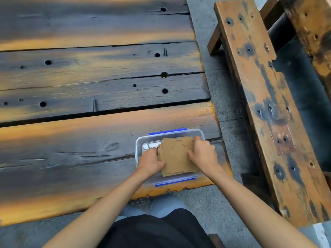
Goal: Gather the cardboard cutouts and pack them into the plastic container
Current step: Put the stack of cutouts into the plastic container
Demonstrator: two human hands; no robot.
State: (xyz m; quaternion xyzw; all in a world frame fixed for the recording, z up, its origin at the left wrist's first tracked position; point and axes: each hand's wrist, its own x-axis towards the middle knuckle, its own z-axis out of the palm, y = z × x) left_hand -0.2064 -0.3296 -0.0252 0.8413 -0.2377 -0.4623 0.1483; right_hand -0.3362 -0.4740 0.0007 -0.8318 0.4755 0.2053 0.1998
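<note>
A stack of brown cardboard cutouts (176, 156) lies over the opening of a clear plastic container (141, 142) with blue clips, near the table's front right corner. The top sheet has a curved shape cut into it. My left hand (151, 161) grips the stack's left edge. My right hand (202, 154) holds its right edge, fingers over the top sheet. The stack sits partly inside the container; how deep it sits is hidden by my hands.
The dark and orange wooden plank table (89, 122) stretches away to the left and far side, with holes and cracks. A wooden bench (259, 97) stands to the right across a strip of grey pavement (227, 108).
</note>
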